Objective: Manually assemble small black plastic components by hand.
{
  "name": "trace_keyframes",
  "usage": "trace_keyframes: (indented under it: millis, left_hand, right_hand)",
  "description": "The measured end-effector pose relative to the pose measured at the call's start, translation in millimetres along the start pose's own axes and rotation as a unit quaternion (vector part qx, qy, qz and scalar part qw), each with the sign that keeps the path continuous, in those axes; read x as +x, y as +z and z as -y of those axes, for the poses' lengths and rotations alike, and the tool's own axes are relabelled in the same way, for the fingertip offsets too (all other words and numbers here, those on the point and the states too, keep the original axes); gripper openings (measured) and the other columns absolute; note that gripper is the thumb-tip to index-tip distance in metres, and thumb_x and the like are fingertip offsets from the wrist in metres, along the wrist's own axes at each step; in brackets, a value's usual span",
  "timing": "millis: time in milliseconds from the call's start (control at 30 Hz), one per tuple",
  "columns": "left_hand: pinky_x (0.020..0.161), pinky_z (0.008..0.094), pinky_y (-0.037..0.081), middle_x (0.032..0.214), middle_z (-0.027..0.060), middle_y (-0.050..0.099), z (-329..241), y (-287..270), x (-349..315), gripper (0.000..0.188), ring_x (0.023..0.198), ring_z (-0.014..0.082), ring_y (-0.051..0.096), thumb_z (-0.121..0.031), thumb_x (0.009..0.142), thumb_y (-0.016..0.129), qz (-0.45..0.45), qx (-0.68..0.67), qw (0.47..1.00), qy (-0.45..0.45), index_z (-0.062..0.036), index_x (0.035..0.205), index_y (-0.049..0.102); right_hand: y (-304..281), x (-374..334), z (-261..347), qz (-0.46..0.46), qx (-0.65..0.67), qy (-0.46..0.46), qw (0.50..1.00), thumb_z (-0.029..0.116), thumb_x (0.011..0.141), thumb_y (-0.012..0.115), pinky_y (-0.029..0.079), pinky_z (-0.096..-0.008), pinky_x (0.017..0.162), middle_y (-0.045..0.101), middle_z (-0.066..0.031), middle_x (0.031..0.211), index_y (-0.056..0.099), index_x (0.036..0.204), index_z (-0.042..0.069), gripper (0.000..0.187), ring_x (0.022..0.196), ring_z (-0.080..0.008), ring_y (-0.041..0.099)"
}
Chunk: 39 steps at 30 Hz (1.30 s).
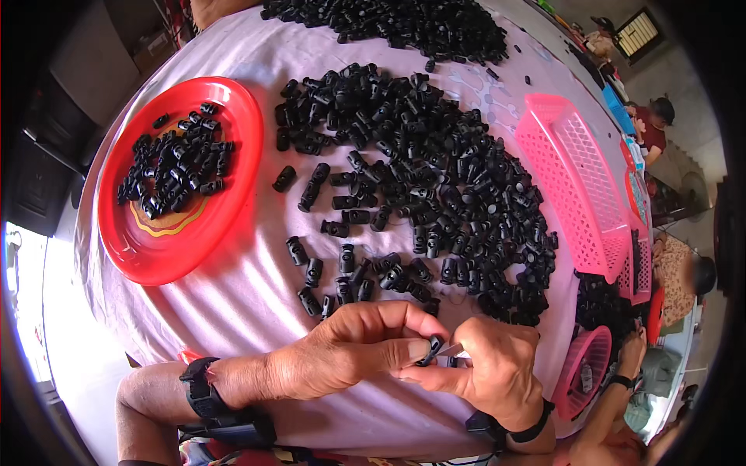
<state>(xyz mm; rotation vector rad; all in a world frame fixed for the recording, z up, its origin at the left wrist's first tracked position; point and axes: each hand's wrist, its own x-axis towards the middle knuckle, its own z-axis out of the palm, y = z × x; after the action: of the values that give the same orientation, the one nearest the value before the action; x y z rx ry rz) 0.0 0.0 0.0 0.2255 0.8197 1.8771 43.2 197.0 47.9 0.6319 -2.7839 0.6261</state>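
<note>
My left hand point(353, 349) pinches a small black plastic cord lock point(429, 351) between thumb and fingertips. My right hand point(497, 369) is closed just beside it. From its fingers a thin, pale blade point(449, 351) reaches to the cord lock; its handle is hidden in the hand. Right beyond my hands lies a large spread of black cord locks point(435, 179), some standing singly near my left fingers. At the left, a round red plastic tray point(241, 186) holds a smaller heap of the same black pieces.
Pink perforated baskets point(571, 186) line the right side, with a round pink basket point(571, 388) nearer me. Another black heap point(404, 27) covers the far end of the pink cloth point(256, 318). At the right, a co-worker's arm point(614, 404) reaches in; other people sit farther along.
</note>
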Motion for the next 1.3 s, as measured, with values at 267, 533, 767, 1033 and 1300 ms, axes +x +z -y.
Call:
trace_keyframes:
  millis: [267, 533, 767, 1033, 1300]
  left_hand:
    - [0.095, 0.0266, 0.043, 0.115, 0.0045, 0.059, 2.7, 1.8, 1.5, 0.024, 0.109, 0.0109, 0.054, -0.007, 0.097, 0.052, 0.005, -0.017, 1.000, 0.001, -0.0021, 0.120, 0.055]
    - [0.092, 0.0245, 0.042, 0.112, 0.0030, 0.058, 0.9, 3.0, 1.8, 0.025, 0.106, 0.0086, 0.052, -0.006, 0.096, 0.051, -0.004, 0.004, 1.000, 0.002, -0.0010, 0.121, 0.054]
    - [0.091, 0.0228, 0.041, 0.110, 0.0023, 0.059, -0.4, 3.2, 2.9, 0.024, 0.103, 0.0072, 0.053, -0.006, 0.095, 0.053, -0.002, 0.007, 1.000, 0.005, -0.0009, 0.119, 0.053]
    - [0.091, 0.0228, 0.041, 0.109, 0.0021, 0.060, -1.8, 5.3, 0.3, 0.023, 0.102, 0.0066, 0.052, -0.008, 0.096, 0.053, 0.000, -0.020, 1.000, -0.006, -0.0008, 0.118, 0.054]
    - [0.090, 0.0229, 0.041, 0.110, 0.0022, 0.059, -1.3, 3.5, -0.2, 0.025, 0.102, 0.0064, 0.052, -0.007, 0.096, 0.052, 0.006, -0.013, 1.000, -0.009, -0.0006, 0.119, 0.053]
  right_hand:
    - [-2.3, -1.6, 0.3, 0.003, -0.012, 0.001, 1.000, 0.056, 0.065, 0.079, 0.040, -0.0301, 0.038, 0.045, -0.0028, 0.048, 0.042, 0.059, 0.009, 0.060, 0.040, -0.0172, 0.050]
    - [-4.7, 1.6, 1.6, 0.008, -0.017, -0.010, 1.000, 0.051, 0.069, 0.078, 0.042, -0.0282, 0.040, 0.045, -0.0011, 0.050, 0.043, 0.061, 0.010, 0.055, 0.042, -0.0158, 0.051]
    - [-4.0, 0.1, 2.7, 0.020, -0.026, -0.027, 0.999, 0.045, 0.071, 0.079, 0.043, -0.0260, 0.040, 0.047, 0.0015, 0.051, 0.043, 0.062, 0.011, 0.051, 0.042, -0.0126, 0.051]
    - [-7.8, -0.2, 4.4, 0.023, -0.025, 0.001, 0.999, 0.049, 0.069, 0.079, 0.043, -0.0266, 0.040, 0.045, 0.0013, 0.052, 0.041, 0.061, 0.011, 0.054, 0.042, -0.0133, 0.051]
    - [-5.7, -0.5, 4.0, 0.013, -0.020, 0.003, 1.000, 0.051, 0.068, 0.079, 0.043, -0.0266, 0.040, 0.045, 0.0012, 0.053, 0.042, 0.062, 0.011, 0.055, 0.043, -0.0134, 0.051]
